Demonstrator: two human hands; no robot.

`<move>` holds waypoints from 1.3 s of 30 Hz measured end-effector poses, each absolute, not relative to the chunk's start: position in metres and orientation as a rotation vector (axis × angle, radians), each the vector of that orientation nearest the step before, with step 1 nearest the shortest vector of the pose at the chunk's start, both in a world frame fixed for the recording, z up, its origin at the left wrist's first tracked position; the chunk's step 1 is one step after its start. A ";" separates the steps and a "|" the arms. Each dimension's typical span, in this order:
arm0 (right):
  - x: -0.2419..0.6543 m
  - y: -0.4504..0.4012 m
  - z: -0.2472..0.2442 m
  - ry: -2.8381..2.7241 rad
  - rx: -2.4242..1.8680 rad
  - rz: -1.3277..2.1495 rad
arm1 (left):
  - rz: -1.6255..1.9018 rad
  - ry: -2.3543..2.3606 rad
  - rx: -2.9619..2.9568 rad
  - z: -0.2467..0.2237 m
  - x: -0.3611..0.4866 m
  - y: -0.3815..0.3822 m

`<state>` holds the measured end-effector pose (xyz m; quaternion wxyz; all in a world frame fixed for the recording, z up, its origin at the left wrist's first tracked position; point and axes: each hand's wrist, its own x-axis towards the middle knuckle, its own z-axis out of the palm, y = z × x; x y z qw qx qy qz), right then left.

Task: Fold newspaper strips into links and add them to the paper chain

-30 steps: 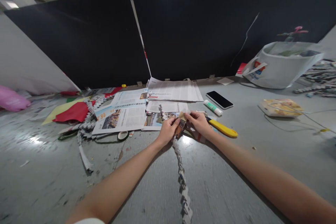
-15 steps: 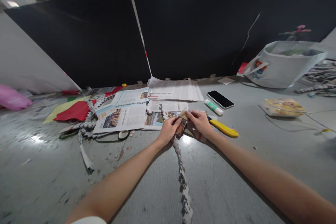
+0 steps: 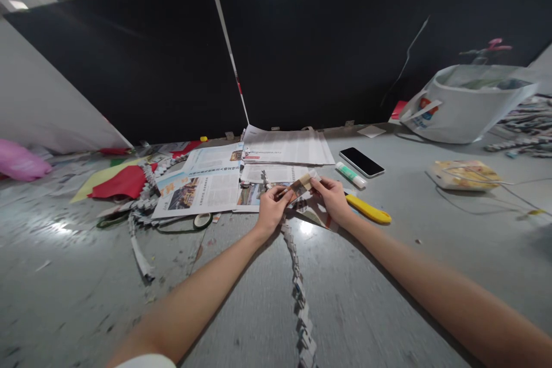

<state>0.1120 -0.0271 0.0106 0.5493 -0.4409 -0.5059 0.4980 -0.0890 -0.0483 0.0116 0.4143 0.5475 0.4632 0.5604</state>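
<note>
A small strip of printed paper (image 3: 301,185) is stretched between both hands above the table. My left hand (image 3: 272,207) pinches its lower left end, and my right hand (image 3: 331,198) grips the upper right end with thumb and fingers. From beneath my left hand a chain of folded paper links (image 3: 301,293) runs down toward the near edge. Behind the hands lie newspaper sheets (image 3: 215,190). Beside my right hand are a utility knife with a yellow handle (image 3: 368,209) and a glue stick (image 3: 351,175).
A black-screened phone (image 3: 361,161) lies behind the glue stick. To the right are a tissue pack (image 3: 466,175) with a cable across it and a white bag (image 3: 468,109). On the left sit a tape roll (image 3: 202,221), red paper (image 3: 119,182) and another folded paper chain (image 3: 149,198).
The paper strip has turned from steeply upright to a flatter slant, showing more of its length. My right hand has shifted slightly right, away from my left hand.
</note>
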 end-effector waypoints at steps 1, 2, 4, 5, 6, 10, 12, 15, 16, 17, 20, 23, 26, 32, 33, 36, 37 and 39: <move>0.112 -0.027 0.011 -1.203 -1.052 1.196 | 1.400 1.164 1.383 0.011 -0.089 -0.049; 0.111 -0.028 0.012 -1.211 -1.057 1.208 | 1.390 1.162 1.390 0.011 -0.089 -0.049; 0.110 -0.029 0.016 -1.218 -1.055 1.216 | 1.362 1.159 1.400 0.011 -0.089 -0.049; 0.110 -0.030 0.017 -1.216 -1.050 1.214 | 1.349 1.159 1.405 0.011 -0.089 -0.049; 0.110 -0.030 0.019 -1.213 -1.046 1.208 | 1.340 1.160 1.410 0.011 -0.089 -0.049; 0.111 -0.029 0.019 -1.235 -1.048 1.155 | 1.406 1.165 1.359 0.010 -0.089 -0.048; 0.113 -0.028 0.017 -1.275 -1.041 1.132 | 1.465 1.171 1.306 0.011 -0.088 -0.049; 0.114 -0.027 0.014 -1.291 -1.031 1.138 | 1.468 1.167 1.267 0.015 -0.087 -0.054; 0.114 -0.026 0.014 -1.279 -1.030 1.142 | 1.443 1.156 1.265 0.017 -0.086 -0.055; 0.114 -0.026 0.014 -1.264 -1.031 1.143 | 1.414 1.140 1.264 0.019 -0.085 -0.057; 0.114 -0.025 0.014 -1.234 -1.026 1.146 | 1.371 1.089 1.276 0.021 -0.085 -0.058; 0.114 -0.025 0.014 -1.189 -0.973 1.223 | 1.381 1.069 1.240 0.020 -0.087 -0.057; 0.113 -0.026 0.014 -1.119 -0.908 1.302 | 1.366 1.070 1.205 0.019 -0.089 -0.055; 0.112 -0.028 0.018 -1.063 -0.909 1.309 | 1.362 1.060 1.225 0.023 -0.089 -0.059; 0.112 -0.028 0.019 -1.053 -0.905 1.310 | 1.351 1.053 1.228 0.024 -0.089 -0.060; 0.112 -0.027 0.019 -1.021 -0.891 1.316 | 1.314 1.000 1.214 0.026 -0.090 -0.063; 0.111 -0.027 0.019 -1.017 -0.891 1.316 | 1.309 0.976 1.211 0.026 -0.090 -0.063; 0.111 -0.028 0.019 -1.027 -0.904 1.308 | 1.305 0.961 1.227 0.024 -0.090 -0.063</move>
